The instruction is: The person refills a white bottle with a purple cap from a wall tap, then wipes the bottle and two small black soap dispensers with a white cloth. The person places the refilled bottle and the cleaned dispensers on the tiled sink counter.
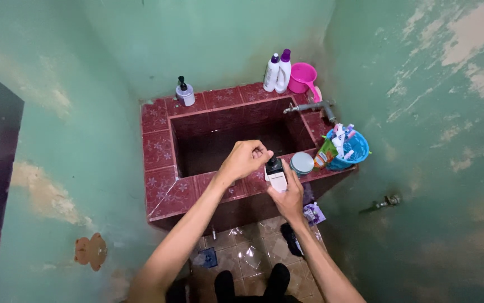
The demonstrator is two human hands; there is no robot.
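Item: small white rectangular bottle with a black pump cap [276, 175], held upright over the front rim of the red-tiled water basin [166, 168], just above the tiles.

Right hand [288, 197]: clamped round the lower body of the bottle from below and behind, fingers wrapped on it.

Left hand [246, 159]: fingers bunched together on the black cap from above, fingertips touching it. Judged step: working the cap or pump head while the right hand steadies the body. Whether the cap is being turned or pressed cannot be told. The next move would call for a firm hold below and a small, controlled motion at the top, so that the bottle does not tip toward the basin.

Adjacent, on the same rim: round pale-blue lidded tub [301, 163], just beside the bottle. Further right, blue plastic basket [358, 150] crowded with small tubes and sachets, at the front right corner.

Back rim: two white bottles with purple caps [278, 73], touching each other, with a pink plastic scoop [303, 77] beside them. Back left corner: white pump dispenser with black head [185, 93].

Fixtures: grey metal tap [314, 107] over the right side of the basin; second tap [386, 201] low on the green wall.

Floor: brown tiles, scattered wrappers [313, 214].
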